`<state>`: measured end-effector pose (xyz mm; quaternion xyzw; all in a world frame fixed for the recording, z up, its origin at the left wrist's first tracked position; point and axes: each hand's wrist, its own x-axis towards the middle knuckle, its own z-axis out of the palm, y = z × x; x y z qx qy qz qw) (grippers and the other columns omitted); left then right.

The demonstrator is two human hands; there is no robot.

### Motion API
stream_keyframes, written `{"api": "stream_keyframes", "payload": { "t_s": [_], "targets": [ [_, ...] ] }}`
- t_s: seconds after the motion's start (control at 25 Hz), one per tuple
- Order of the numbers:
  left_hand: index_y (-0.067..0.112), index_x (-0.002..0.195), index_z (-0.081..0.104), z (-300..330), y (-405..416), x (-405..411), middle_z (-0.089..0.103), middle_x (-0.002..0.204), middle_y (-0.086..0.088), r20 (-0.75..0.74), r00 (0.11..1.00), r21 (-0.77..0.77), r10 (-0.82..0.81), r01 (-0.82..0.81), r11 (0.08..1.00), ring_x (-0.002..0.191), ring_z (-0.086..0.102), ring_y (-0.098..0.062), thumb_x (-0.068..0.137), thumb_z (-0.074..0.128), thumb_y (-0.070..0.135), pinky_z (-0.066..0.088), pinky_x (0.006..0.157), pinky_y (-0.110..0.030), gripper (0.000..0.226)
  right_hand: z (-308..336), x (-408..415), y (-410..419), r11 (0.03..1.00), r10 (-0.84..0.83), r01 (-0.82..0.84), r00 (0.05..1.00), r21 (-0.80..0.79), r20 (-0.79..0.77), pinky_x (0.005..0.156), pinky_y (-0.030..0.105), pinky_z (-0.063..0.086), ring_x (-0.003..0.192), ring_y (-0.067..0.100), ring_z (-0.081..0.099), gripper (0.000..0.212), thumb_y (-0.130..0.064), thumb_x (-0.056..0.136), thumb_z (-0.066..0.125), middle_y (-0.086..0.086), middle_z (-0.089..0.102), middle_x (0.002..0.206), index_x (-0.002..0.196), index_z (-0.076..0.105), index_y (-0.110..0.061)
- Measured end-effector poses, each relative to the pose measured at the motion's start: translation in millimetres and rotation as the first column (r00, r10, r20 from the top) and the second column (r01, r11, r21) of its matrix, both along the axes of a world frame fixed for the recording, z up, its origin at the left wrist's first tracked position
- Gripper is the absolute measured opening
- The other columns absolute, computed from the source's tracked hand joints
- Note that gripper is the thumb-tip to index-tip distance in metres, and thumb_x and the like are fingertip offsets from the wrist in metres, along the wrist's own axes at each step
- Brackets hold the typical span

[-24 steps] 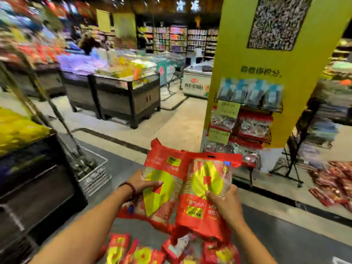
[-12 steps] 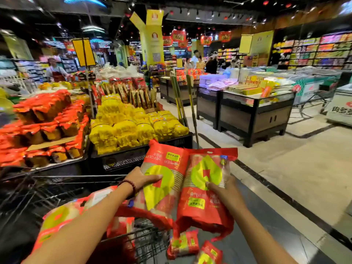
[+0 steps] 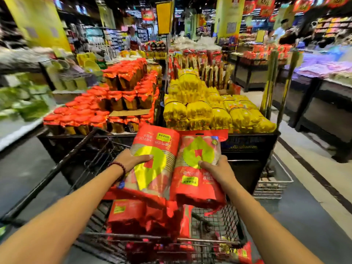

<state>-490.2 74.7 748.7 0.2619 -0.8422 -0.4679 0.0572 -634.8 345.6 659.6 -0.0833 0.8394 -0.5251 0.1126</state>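
The left red packet [image 3: 152, 174] and the right red packet [image 3: 198, 149] are held upright side by side, edges touching. The left grip [image 3: 131, 161] curls round the outer edge of the first, thumb across its front. The right grip [image 3: 217, 170] clasps the second the same way. Just below both grips sits the wire cart [image 3: 133, 236] with more red packets [image 3: 129, 212] inside. Beyond the grips, a display holds red packs [image 3: 106, 107] to the left and yellow packs [image 3: 209, 111] to the right
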Motion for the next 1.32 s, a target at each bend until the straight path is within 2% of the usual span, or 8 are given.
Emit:
{"api": "stream_keyframes", "payload": {
  "t_s": [0.16,0.28,0.4,0.6,0.76,0.92,1.16,1.32],
  "targets": [
    [0.018,0.082,0.073,-31,-55,-4,0.073,0.085,-0.004,0.032,0.994,-0.001,0.107,-0.107,0.994,0.077,0.067,-0.019,0.038,0.074,0.069,0.053,0.073,-0.029,0.067,19,11,-59,0.998,0.050,-0.052,0.997,0.022,0.050,0.088,0.047,0.051,0.098,0.031,0.063,0.088,-0.063,0.049,0.071,0.011,0.063,0.109,0.112,0.047,-0.008],
    [0.019,0.077,0.070,-49,-74,-9,0.070,0.075,0.001,0.089,0.989,0.038,0.118,-0.122,0.992,0.069,0.062,-0.013,0.057,0.081,0.054,0.046,0.053,-0.013,0.042,3,1,-86,0.994,0.086,-0.092,0.991,0.058,0.098,0.089,0.046,0.050,0.101,0.031,0.062,0.073,-0.049,0.062,0.075,0.012,0.061,0.112,0.113,0.045,-0.006],
    [0.015,0.083,0.074,-81,-101,-15,0.072,0.078,0.000,0.181,0.974,0.008,0.139,-0.143,0.990,0.071,0.064,-0.012,0.034,0.073,0.070,0.049,0.063,-0.024,0.074,-25,-5,-111,0.990,0.093,-0.107,0.985,0.093,0.142,0.088,0.040,0.048,0.107,0.034,0.059,0.063,-0.042,0.073,0.074,0.016,0.060,0.116,0.112,0.042,-0.005],
    [0.015,0.087,0.075,-150,-135,-9,0.075,0.086,-0.003,0.322,0.934,0.116,0.157,-0.203,0.972,0.079,0.068,-0.016,0.026,0.070,0.071,0.052,0.075,-0.031,0.082,-64,9,-137,0.980,0.066,-0.108,0.968,0.167,0.241,0.077,0.033,0.042,0.105,0.032,0.059,0.051,-0.039,0.074,0.074,0.008,0.057,0.102,0.098,0.038,-0.013],
    [0.013,0.099,0.071,-253,-170,6,0.074,0.101,-0.007,0.394,0.907,0.275,0.148,-0.270,0.923,0.095,0.070,-0.023,0.014,0.077,0.079,0.054,0.091,-0.040,0.108,-88,25,-147,0.985,0.043,-0.088,0.958,0.148,0.282,0.080,0.030,0.044,0.098,0.024,0.059,0.077,-0.052,0.061,0.068,0.000,0.059,0.104,0.121,0.044,-0.009],
    [0.019,0.084,0.072,-236,-159,0,0.075,0.083,-0.002,0.331,0.937,0.360,0.108,-0.231,0.904,0.090,0.069,-0.024,0.020,0.085,0.060,0.053,0.092,-0.040,0.077,-81,32,-153,0.984,0.049,-0.093,0.962,0.152,0.270,0.081,0.030,0.046,0.099,0.022,0.060,0.084,-0.051,0.060,0.064,-0.006,0.058,0.103,0.129,0.040,-0.011],
    [0.018,0.106,0.068,-264,-180,-5,0.073,0.104,-0.005,0.327,0.943,0.401,-0.062,-0.079,0.912,0.099,0.068,-0.022,0.017,0.078,0.079,0.052,0.094,-0.039,0.107,-81,40,-143,0.979,-0.036,-0.039,0.932,0.199,0.361,0.084,0.045,0.053,0.097,0.028,0.064,0.074,-0.055,0.056,0.069,0.008,0.062,0.109,0.111,0.040,-0.015],
    [0.015,0.113,0.062,-238,-165,8,0.071,0.105,-0.004,0.282,0.952,0.442,-0.121,-0.017,0.897,0.097,0.067,-0.021,0.035,0.086,0.060,0.051,0.097,-0.040,0.093,-99,59,-129,0.993,-0.035,-0.017,0.906,0.118,0.422,0.078,0.052,0.057,0.088,0.028,0.071,0.083,-0.067,0.038,0.080,0.009,0.067,0.107,0.102,0.041,-0.029]
  ]
}}
